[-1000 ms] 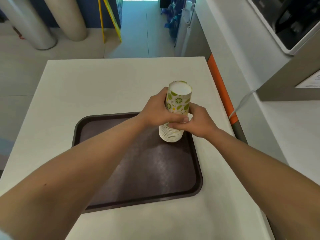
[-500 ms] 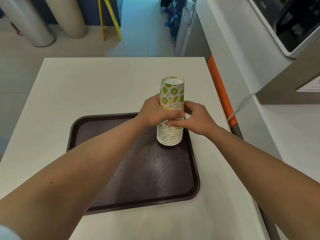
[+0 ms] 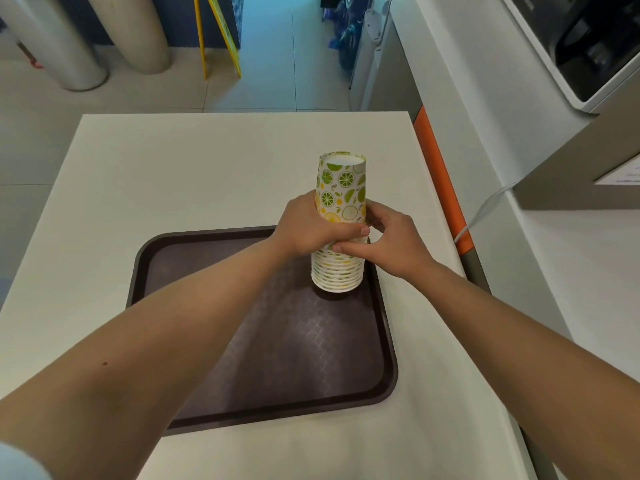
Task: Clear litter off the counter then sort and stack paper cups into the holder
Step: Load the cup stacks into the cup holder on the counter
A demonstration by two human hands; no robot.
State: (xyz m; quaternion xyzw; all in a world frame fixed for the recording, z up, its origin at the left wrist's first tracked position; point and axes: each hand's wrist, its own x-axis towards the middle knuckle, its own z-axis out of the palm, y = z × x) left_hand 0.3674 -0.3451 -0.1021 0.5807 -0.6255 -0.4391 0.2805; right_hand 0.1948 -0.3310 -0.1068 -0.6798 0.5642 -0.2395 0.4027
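Observation:
A stack of upside-down paper cups (image 3: 341, 192) with a lime and lemon print stands upright at the far right corner of a dark brown tray (image 3: 242, 341). My left hand (image 3: 311, 226) wraps around the stack's middle from the left. My right hand (image 3: 391, 240) grips it from the right, its thumb laid across the front just under my left thumb. Several nested rims (image 3: 337, 277) show beneath my hands. The part of the stack under my fingers is hidden.
The tray lies on a white counter (image 3: 173, 168). An orange strip (image 3: 440, 181) runs along the counter's right edge beside a white ledge with a cable (image 3: 485, 209). A dark machine (image 3: 595, 43) sits at top right. Floor and pillars lie beyond the far edge.
The cup stack has come from tilted to upright and now stands on the tray. Both hands have stayed around it.

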